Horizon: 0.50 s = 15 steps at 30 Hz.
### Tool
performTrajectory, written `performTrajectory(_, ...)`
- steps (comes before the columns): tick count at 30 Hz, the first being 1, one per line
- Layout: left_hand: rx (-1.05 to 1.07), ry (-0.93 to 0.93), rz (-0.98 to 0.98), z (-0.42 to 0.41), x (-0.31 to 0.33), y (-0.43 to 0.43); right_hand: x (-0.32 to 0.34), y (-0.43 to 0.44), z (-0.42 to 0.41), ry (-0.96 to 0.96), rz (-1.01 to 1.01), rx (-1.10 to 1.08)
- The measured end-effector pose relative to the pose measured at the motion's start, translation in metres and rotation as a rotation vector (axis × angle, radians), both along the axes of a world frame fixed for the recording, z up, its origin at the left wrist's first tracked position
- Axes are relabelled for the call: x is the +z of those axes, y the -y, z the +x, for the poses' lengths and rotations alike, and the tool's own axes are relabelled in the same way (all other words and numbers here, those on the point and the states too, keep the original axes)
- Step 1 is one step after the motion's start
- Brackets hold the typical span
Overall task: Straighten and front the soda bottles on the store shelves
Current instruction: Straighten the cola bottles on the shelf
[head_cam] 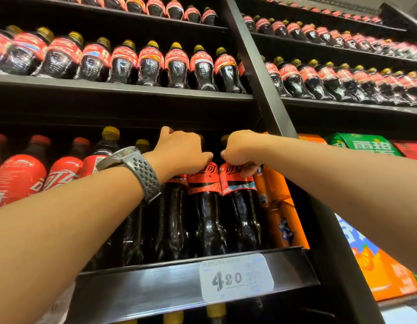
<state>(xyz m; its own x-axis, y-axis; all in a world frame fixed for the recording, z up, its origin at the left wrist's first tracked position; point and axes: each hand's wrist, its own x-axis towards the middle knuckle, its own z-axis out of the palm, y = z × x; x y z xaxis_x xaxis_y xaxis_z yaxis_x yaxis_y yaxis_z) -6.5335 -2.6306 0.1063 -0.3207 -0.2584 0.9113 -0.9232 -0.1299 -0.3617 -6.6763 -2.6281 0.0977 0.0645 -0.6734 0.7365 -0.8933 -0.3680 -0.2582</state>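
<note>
Dark cola bottles with red-and-black labels and yellow caps stand on the black shelf (156, 281) in front of me. My left hand (181, 153), with a grey watch on the wrist, grips the upper part of one cola bottle (204, 206). Just to its right, my right hand (242, 153) grips the neck and shoulder of the neighbouring cola bottle (240, 206), its fingers curled over the label's top. Both bottles stand upright at the shelf's front, side by side and touching. The caps of both are mostly hidden behind my hands.
Red-labelled cola bottles (22, 176) fill the shelf's left. An orange soda bottle (277, 202) stands right of the held ones. A white price tag (235, 277) reads 4.20. Rows of small cola bottles (151, 64) line upper shelves. A black upright post (261, 90) divides the bays.
</note>
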Motion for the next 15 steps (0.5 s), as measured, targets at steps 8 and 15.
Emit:
performTrajectory(8, -0.189, -0.075, -0.119, 0.040, 0.014, -0.055, -0.003, -0.021, 0.016, -0.081, -0.566, 0.055)
performTrajectory(15, 0.301, -0.062, 0.049, 0.082, 0.017, -0.075, 0.000, -0.032, 0.066, -0.116, -0.405, 0.196)
